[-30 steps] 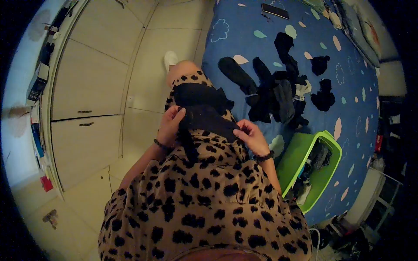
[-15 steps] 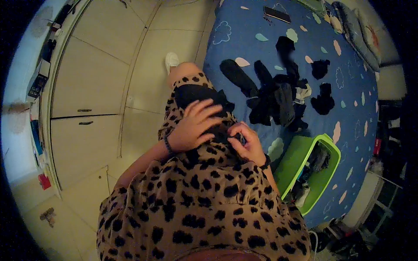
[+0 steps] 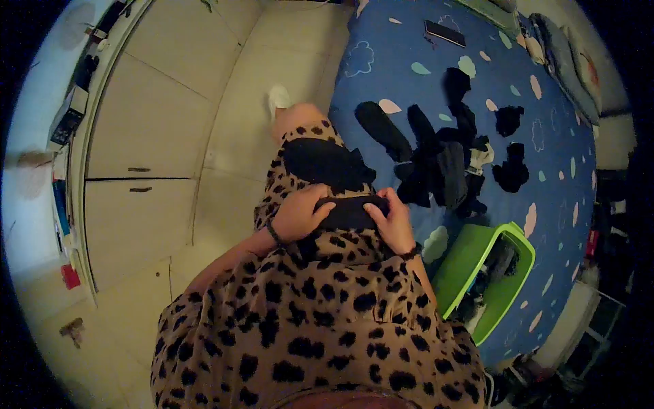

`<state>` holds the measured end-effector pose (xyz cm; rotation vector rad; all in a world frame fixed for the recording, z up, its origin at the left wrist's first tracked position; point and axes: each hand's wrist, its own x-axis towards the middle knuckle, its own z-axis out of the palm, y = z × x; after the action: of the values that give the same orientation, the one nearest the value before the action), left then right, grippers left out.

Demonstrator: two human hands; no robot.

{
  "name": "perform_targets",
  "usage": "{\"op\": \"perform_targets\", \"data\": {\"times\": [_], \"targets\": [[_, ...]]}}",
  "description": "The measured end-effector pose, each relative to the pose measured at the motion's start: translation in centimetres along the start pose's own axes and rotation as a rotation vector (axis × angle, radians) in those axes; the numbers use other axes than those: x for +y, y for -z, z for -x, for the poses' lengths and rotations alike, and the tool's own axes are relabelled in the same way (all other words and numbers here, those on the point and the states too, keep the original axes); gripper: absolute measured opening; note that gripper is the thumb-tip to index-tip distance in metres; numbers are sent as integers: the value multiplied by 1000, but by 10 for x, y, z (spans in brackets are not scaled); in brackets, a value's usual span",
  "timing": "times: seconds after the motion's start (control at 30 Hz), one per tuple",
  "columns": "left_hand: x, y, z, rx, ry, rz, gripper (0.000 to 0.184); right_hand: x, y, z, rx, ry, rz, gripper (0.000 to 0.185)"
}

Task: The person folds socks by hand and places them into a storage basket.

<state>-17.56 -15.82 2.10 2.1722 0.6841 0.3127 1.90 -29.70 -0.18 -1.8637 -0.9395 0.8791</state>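
Observation:
Across my lap a black sock (image 3: 349,214) is stretched flat between both hands. My left hand (image 3: 300,215) pinches its left end, and my right hand (image 3: 394,223) grips the right end with the thumb on top. Just beyond them, a second piece of black cloth (image 3: 317,162), which looks like another sock, lies over the leopard-print garment on my thigh. On the bed to the right are several dark socks, among them a long black sock (image 3: 383,129) and a dark grey sock (image 3: 451,174) in a heap.
A green plastic basket (image 3: 466,255) with clothing inside stands tilted on the blue patterned bed (image 3: 545,187). Farther up the bed lies a phone (image 3: 445,34). Two small black bundles rest right of the heap. Pale cabinets (image 3: 143,116) line the left side.
Both hands have closed on the sock and now hold it stretched; before, my left hand was spread above the lap. The view has shifted slightly.

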Motion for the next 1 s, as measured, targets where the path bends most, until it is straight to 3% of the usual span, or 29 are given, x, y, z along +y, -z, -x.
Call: {"op": "perform_targets", "data": {"times": [0.13, 0.2, 0.23, 0.27, 0.33, 0.4, 0.47, 0.53, 0.57, 0.6, 0.63, 0.73, 0.83, 1.0], "targets": [[15, 21, -5, -14, 86, -21, 22, -19, 20, -22, 39, 141, 135, 30], [-1, 22, -7, 205, 99, -124, 21, -29, 26, -39, 85, 515, 430, 40], [-5, 25, -12, 261, 11, -239, 24, -29, 23, -45, -26, 486, 398, 53], [-7, 28, -16, 257, 4, -239, 24, -27, 19, -53, -19, 484, 398, 53], [2, 40, -27, 228, -266, -585, 33, -21, 10, -71, -140, 641, 411, 51], [-8, 41, -29, 207, -248, -528, 34, -18, 5, -84, -74, 724, 373, 41], [-29, 42, -36, 184, -239, -470, 35, -14, 2, -95, -128, 325, -75, 27], [-40, 46, -45, 317, -182, -91, 24, -13, -2, -103, -66, 278, -159, 16], [-46, 48, -47, 314, -185, -92, 24, -13, -2, -105, -127, 108, -426, 17], [-37, 58, -53, 254, 47, 133, 24, -21, -2, -105, -186, -65, -692, 20], [-27, 66, -57, 190, 276, 355, 25, -46, 2, -96, -204, -32, -788, 25], [-10, 76, -63, 156, 311, 599, 23, -32, 7, -97, -310, -144, -855, 29], [6, 76, -61, 125, 214, 587, 18, -29, 6, -92, -267, -147, -964, 36], [-3, 76, -59, 58, 231, 564, 18, -23, 7, -91, -242, -111, -891, 39]]}}
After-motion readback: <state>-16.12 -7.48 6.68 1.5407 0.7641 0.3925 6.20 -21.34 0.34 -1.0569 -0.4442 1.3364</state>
